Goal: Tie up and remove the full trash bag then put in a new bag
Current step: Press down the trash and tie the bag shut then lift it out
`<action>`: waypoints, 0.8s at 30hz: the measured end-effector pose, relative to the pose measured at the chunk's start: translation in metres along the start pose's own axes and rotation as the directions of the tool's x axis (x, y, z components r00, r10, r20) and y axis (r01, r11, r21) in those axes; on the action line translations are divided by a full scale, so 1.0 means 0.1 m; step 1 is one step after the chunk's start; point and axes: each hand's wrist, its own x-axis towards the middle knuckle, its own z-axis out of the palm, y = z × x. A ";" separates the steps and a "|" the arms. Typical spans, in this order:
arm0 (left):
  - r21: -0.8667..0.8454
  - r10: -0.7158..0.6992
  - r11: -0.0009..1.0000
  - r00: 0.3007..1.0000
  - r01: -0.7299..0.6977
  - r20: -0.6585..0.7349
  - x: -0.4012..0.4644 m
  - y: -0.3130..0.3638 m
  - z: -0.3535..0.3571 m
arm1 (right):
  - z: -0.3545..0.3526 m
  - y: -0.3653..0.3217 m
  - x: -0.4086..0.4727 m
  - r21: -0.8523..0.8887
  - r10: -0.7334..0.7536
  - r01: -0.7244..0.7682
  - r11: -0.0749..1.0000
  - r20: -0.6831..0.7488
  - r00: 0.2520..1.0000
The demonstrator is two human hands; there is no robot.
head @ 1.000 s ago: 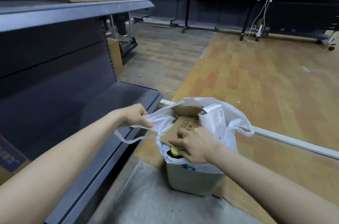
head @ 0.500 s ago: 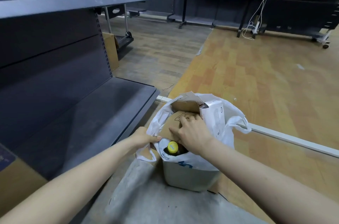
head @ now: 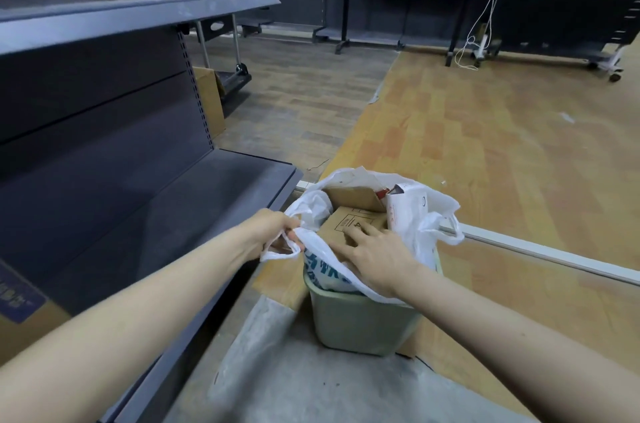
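Head view: we see a dark metal shelf unit on the left, with a pale bin just beside its lower shelf on the floor. We note a white trash bag sits in the bin, stuffed with cardboard boxes. Our left hand pinches the bag's near-left handle loop. Our right hand lies with fingers straight on the top box, holding nothing.
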 end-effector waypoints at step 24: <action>0.395 0.404 0.875 0.873 -0.280 -0.275 -0.36 1.00 -0.18 | -0.23 1.24 -0.60 0.489 0.414 -0.795 -0.359 0.847 0.334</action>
